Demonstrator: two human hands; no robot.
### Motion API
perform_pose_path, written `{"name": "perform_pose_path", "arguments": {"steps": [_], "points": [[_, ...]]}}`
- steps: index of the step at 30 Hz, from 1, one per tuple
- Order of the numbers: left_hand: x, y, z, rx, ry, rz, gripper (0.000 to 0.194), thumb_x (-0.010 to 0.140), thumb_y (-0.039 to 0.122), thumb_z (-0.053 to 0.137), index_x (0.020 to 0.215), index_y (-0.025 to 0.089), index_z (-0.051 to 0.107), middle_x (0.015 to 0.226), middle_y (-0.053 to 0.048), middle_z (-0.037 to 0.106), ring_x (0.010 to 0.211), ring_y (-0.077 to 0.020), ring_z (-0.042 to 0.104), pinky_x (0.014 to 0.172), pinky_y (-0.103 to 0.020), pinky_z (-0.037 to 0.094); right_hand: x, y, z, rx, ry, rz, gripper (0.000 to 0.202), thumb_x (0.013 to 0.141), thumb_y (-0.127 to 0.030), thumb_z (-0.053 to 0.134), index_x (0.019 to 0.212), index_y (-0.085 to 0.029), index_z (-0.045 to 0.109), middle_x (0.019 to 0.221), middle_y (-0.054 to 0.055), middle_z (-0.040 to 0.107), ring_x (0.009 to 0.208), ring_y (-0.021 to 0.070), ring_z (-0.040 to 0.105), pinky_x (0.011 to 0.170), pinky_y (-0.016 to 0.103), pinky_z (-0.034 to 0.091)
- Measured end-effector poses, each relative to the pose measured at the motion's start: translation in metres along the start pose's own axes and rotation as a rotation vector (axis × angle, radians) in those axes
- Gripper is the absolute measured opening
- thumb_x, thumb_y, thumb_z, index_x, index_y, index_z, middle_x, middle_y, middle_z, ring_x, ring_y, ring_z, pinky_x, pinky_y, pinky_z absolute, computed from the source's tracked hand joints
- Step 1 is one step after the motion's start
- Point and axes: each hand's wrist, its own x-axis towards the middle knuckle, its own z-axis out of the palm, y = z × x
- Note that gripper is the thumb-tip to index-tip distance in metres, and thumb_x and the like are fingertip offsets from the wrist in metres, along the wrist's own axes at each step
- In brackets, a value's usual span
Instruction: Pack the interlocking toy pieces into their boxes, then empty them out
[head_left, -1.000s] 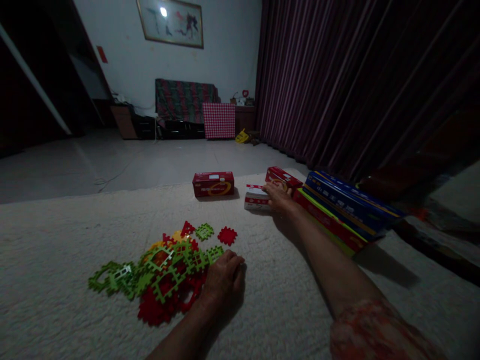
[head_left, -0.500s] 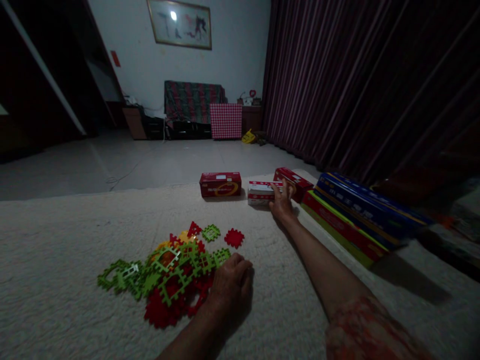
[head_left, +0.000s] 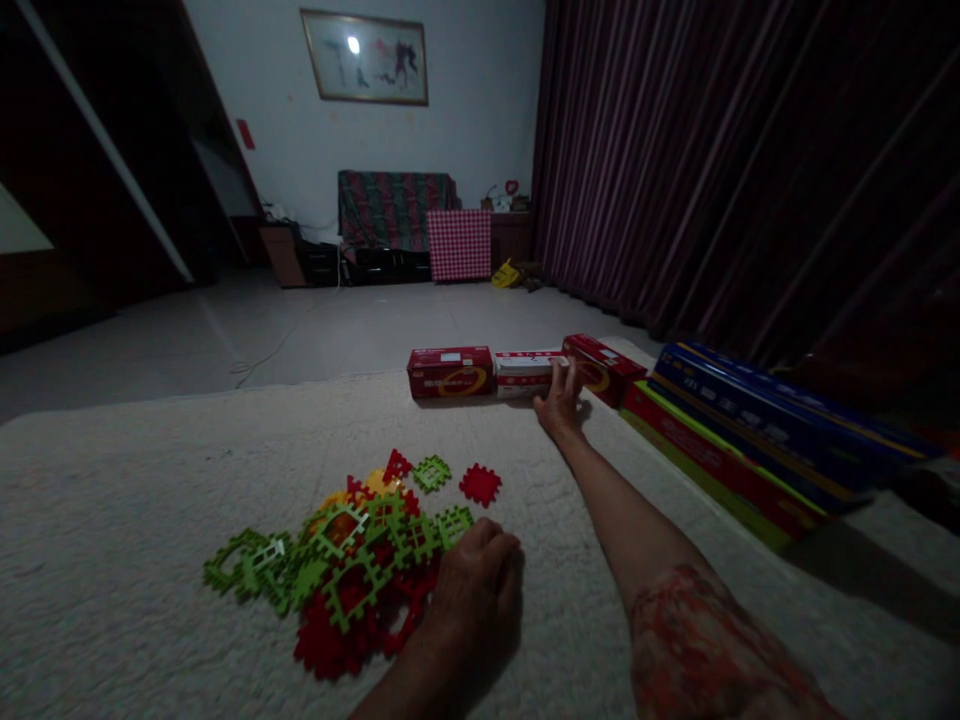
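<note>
While my left hand [head_left: 480,575] rests curled, my spread right hand [head_left: 561,400] apparently aligns the white box [head_left: 519,376]; next needs gentle pressure.

white-and-red box [head_left: 521,378]: pushed left and farther from camera | gap to left red box [head_left: 450,375]: shrank to almost nothing | right hand [head_left: 561,400]: travelled with box, toward its right end

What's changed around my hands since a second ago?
The white-and-red oblong carton slid left and away from you, closing most of the gap to the dark-red oblong carton on its left; your right hand moved with it. Your left hand stayed beside the heap of green, red and yellow toothed plastic pieces, which looks unchanged.
</note>
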Motion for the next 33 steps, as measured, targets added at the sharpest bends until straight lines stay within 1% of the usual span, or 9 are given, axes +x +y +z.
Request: {"name": "perform_pose_path", "arguments": {"steps": [2, 4, 7, 9, 14, 18, 25, 28, 33], "points": [[0.0, 0.001, -0.001, -0.016, 0.003, -0.008, 0.025, 0.097, 0.017, 0.048, 0.08, 0.021, 0.066, 0.082, -0.006, 0.062, 0.072, -0.0162, 0.059, 0.066, -0.029, 0.044, 0.0, 0.002, 0.002, 0.026, 0.048, 0.074, 0.085, 0.081, -0.024, 0.06, 0.156, -0.022, 0.022, 0.169, 0.023, 0.014, 0.156, 0.034, 0.015, 0.112, 0.064, 0.032], [0.0, 0.002, -0.001, -0.027, 0.002, -0.007, 0.025, 0.097, 0.017, 0.048, 0.08, 0.021, 0.065, 0.083, -0.006, 0.062, 0.073, -0.0162, 0.059, 0.066, -0.03, 0.044, 0.001, 0.003, 0.002, 0.049, 0.068, 0.129, 0.088, 0.081, -0.029, 0.061, 0.157, -0.017, 0.019, 0.166, 0.026, 0.022, 0.151, 0.0351, 0.03, 0.111, 0.057, 0.036], [0.001, 0.002, -0.001, -0.021, 0.0, -0.004, 0.025, 0.097, 0.017, 0.048, 0.078, 0.021, 0.064, 0.082, -0.006, 0.061, 0.072, -0.0162, 0.059, 0.066, -0.03, 0.044, 0.003, 0.004, 0.0, 0.084, 0.028, 0.167, 0.09, 0.083, -0.032, 0.057, 0.159, -0.017, 0.013, 0.159, 0.022, 0.04, 0.134, 0.0327, 0.053, 0.105, 0.046, 0.045], [0.0, 0.001, 0.0, -0.007, 0.005, 0.002, 0.025, 0.096, 0.016, 0.048, 0.078, 0.021, 0.064, 0.082, -0.006, 0.061, 0.072, -0.0164, 0.059, 0.066, -0.03, 0.044, 0.003, 0.003, -0.001, 0.103, -0.003, 0.166, 0.09, 0.084, -0.031, 0.055, 0.16, -0.017, 0.01, 0.156, 0.02, 0.045, 0.129, 0.0305, 0.058, 0.104, 0.042, 0.047], [0.001, 0.0, -0.001, 0.006, 0.017, 0.034, 0.024, 0.096, 0.017, 0.048, 0.08, 0.021, 0.066, 0.081, -0.006, 0.061, 0.071, -0.0162, 0.058, 0.065, -0.03, 0.044, 0.003, 0.003, 0.001, 0.131, -0.037, 0.163, 0.092, 0.084, -0.03, 0.055, 0.161, -0.017, 0.007, 0.157, 0.019, 0.045, 0.134, 0.0297, 0.055, 0.107, 0.042, 0.045], [0.001, 0.003, -0.002, -0.001, 0.01, 0.012, 0.024, 0.096, 0.017, 0.048, 0.08, 0.021, 0.066, 0.082, -0.006, 0.061, 0.072, -0.016, 0.058, 0.065, -0.029, 0.044, 0.004, 0.003, 0.002, 0.176, -0.062, 0.099, 0.096, 0.083, -0.028, 0.055, 0.161, -0.016, 0.002, 0.162, 0.019, 0.038, 0.141, 0.0271, 0.049, 0.111, 0.041, 0.042], [0.001, -0.003, 0.0, 0.057, -0.007, 0.043, 0.026, 0.097, 0.017, 0.047, 0.077, 0.02, 0.064, 0.08, -0.005, 0.059, 0.071, -0.0158, 0.057, 0.063, -0.028, 0.042, -0.002, -0.006, -0.008, 0.078, -0.049, 0.172, 0.093, 0.083, -0.031, 0.054, 0.16, -0.008, 0.007, 0.162, 0.026, 0.033, 0.141, 0.0343, 0.046, 0.112, 0.048, 0.04], [0.002, -0.006, 0.001, 0.074, -0.015, 0.074, 0.027, 0.098, 0.019, 0.046, 0.079, 0.02, 0.065, 0.082, -0.005, 0.06, 0.071, -0.0154, 0.058, 0.065, -0.027, 0.044, -0.017, -0.011, -0.016, 0.068, -0.075, 0.173, 0.088, 0.084, -0.026, 0.051, 0.159, -0.006, 0.011, 0.162, 0.026, 0.033, 0.144, 0.0325, 0.044, 0.114, 0.044, 0.038], [0.002, -0.006, -0.002, 0.095, 0.0, 0.129, 0.027, 0.1, 0.022, 0.045, 0.084, 0.02, 0.067, 0.083, -0.006, 0.062, 0.073, -0.0162, 0.062, 0.069, -0.027, 0.048, -0.061, -0.011, -0.034, 0.06, -0.176, 0.1, 0.08, 0.086, -0.023, 0.05, 0.157, -0.003, 0.02, 0.16, 0.025, 0.036, 0.147, 0.0288, 0.04, 0.118, 0.037, 0.037]]}}
